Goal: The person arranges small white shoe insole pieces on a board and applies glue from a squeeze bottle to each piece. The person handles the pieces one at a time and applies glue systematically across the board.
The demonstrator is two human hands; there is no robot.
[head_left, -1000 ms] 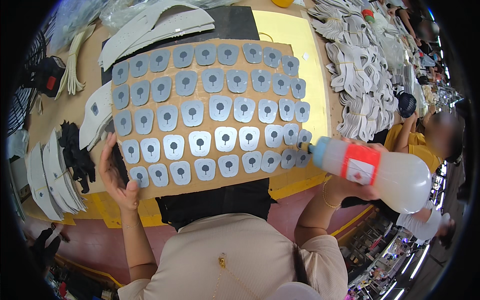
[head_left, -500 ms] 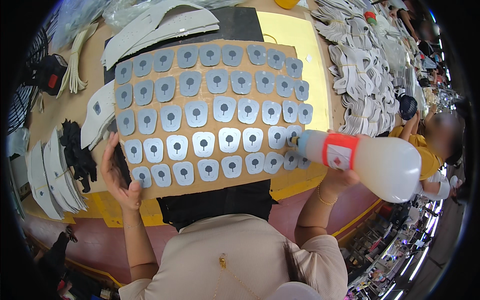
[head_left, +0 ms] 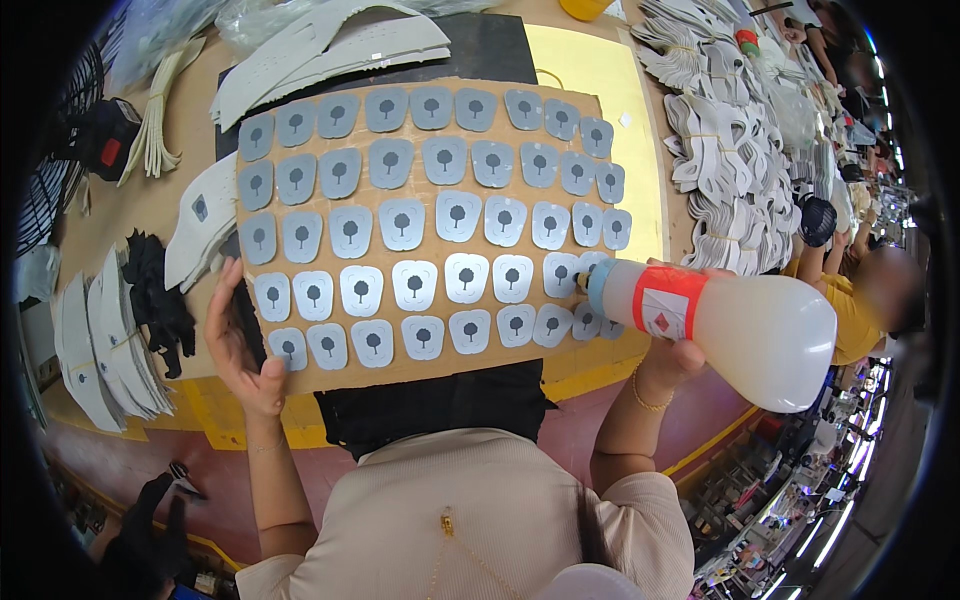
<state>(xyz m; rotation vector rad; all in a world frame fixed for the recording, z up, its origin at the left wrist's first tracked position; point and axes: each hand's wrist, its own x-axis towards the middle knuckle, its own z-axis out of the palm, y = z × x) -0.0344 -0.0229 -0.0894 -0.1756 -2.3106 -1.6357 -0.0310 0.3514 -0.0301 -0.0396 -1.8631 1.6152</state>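
Note:
A brown cardboard sheet (head_left: 400, 260) carries several rows of small grey patches (head_left: 466, 278), each with a dark tree-like mark. My right hand (head_left: 682, 357) is wrapped round a translucent squeeze bottle (head_left: 765, 335) with a red band and a pale blue cap. The bottle lies tilted, its nozzle at the right end of the fourth row, and it hides part of the patches there. At the sheet's lower left edge is my left hand (head_left: 250, 365), thumb and fingers apart, the thumb close to a corner patch.
White cut pieces (head_left: 340, 55) lie behind the sheet, over a black board. Yellow paper (head_left: 590, 90) extends beneath its right side. Bundled white pieces (head_left: 715, 150) fill the right. Black fabric (head_left: 155, 305), more white pieces (head_left: 105, 350) and a fan (head_left: 75, 150) are left. A person in yellow (head_left: 855, 305) works at right.
The bottle's nozzle has shifted slightly left along the fourth row, and its base has dipped. The whole view has moved a little. My left hand stays at the sheet's edge.

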